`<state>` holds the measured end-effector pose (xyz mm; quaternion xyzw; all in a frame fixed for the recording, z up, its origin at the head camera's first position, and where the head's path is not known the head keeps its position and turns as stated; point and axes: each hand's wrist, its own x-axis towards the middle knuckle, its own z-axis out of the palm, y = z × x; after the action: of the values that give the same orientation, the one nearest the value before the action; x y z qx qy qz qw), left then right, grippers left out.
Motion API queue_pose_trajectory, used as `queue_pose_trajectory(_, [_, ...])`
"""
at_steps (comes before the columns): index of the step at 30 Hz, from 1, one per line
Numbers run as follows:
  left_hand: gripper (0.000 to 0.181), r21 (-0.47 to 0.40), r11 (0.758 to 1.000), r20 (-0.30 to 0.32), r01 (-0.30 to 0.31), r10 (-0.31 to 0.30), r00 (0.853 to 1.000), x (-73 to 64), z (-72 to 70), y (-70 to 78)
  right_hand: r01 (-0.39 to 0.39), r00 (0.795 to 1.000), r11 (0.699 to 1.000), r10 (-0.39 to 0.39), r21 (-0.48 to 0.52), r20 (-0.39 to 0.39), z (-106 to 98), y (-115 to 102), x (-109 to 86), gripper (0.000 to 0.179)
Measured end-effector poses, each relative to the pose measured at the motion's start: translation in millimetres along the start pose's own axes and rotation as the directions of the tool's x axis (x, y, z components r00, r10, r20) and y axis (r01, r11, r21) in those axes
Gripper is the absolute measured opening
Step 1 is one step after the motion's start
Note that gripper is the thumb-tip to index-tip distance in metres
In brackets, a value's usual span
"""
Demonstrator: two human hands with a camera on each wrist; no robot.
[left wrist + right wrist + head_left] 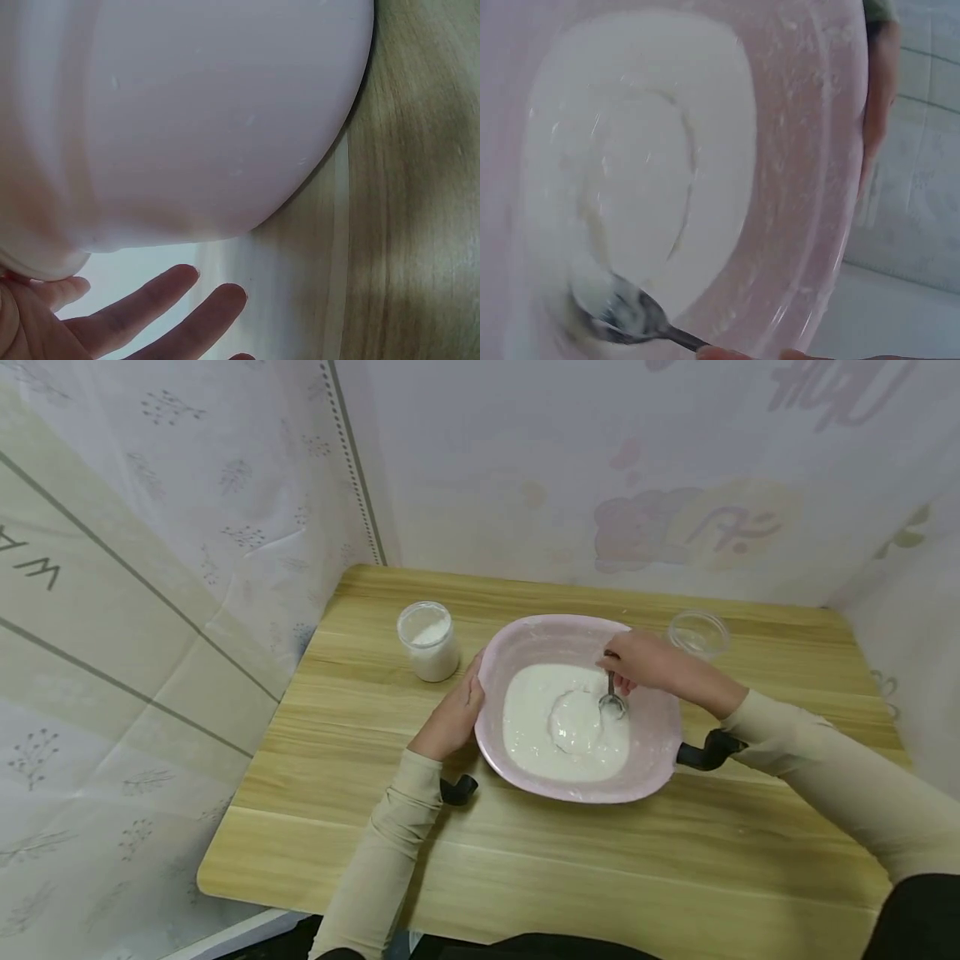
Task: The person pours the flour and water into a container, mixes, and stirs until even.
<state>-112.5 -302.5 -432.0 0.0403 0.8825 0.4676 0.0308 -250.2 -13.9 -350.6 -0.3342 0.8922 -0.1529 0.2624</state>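
Note:
A pink plastic basin (498, 760) holds a pool of thick white liquid (536, 727) with a raised round patch in its middle. My right hand (637, 662) reaches over the basin's right side and grips a metal spoon (611, 693) by its handle. The bowl of the spoon (630, 315) is coated white and dips into the liquid. On the opposite side, my left hand (457, 710) steadies the basin at its rim. In the left wrist view its fingers (202, 322) are spread and fairly straight, mostly away from the basin wall (195, 135).
A clear jar (431, 647) partly filled with white stuff stands left of the basin. Behind my right wrist is a small clear container (699, 633). Everything stands on a wooden table (337, 760), with patterned sheets (487, 468) behind and beside it.

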Motion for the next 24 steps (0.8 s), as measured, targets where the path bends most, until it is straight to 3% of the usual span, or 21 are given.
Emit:
queue_pose_trajectory(4, [0.058, 0.005, 1.000, 0.003, -0.003, 0.003, 1.000, -0.2, -0.5, -0.2, -0.032, 0.989, 0.999, 0.031, -0.004, -0.145, -6, 9, 9.4, 0.032])
queue_pose_trajectory(7, [0.058, 0.011, 1.000, 0.003, -0.005, 0.005, 1.000, -1.0, -0.7, 0.2, -0.016, 0.982, 0.999, 0.024, 0.042, -0.189, -9, 14, 17.9, 0.035])
queue_pose_trajectory(12, [0.058, 0.002, 1.000, -0.003, -0.005, 0.005, 1.000, -1.2, -0.7, 0.6, -0.002, 0.989, 0.982, 0.030, 0.188, -0.144, -14, 18, 29.8, 0.036])
queue_pose_trajectory(20, [0.058, -0.005, 1.000, 0.000, 0.001, -0.001, 1.000, -1.0, -0.2, 1.0, 0.043, 0.999, 0.979, -0.038, 0.198, -0.032, -2, 5, 26.5, 0.033])
queue_pose_trajectory(24, [0.058, -0.014, 1.000, -0.005, -0.009, 0.009, 1.000, -1.8, -0.5, -0.1, 0.109, 0.994, 0.975, -0.104, 0.194, -0.038, 12, -11, 23.3, 0.033])
